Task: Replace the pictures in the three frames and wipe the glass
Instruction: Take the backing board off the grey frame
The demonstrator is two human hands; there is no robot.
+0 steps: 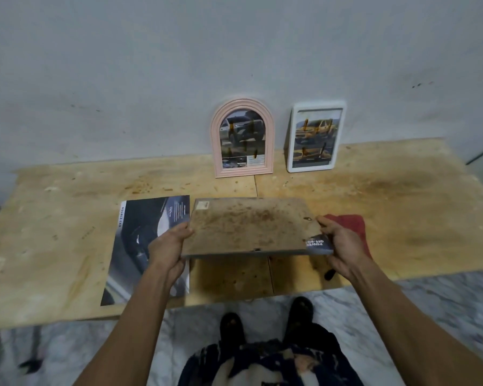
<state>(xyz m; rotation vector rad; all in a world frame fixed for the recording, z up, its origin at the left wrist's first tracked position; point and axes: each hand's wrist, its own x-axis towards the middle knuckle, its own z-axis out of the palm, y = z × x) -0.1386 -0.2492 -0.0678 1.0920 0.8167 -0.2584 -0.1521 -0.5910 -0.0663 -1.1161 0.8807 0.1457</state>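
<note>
Both hands — left [170, 246], right [343, 243] — grip the backing board [248, 227] (edges only).

Home room: plywood table [67, 218], marble floor [430, 316]

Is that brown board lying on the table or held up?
Held up. The brown board is gripped at its ends by the left hand and right hand, casting a shadow on the table beneath.
</note>
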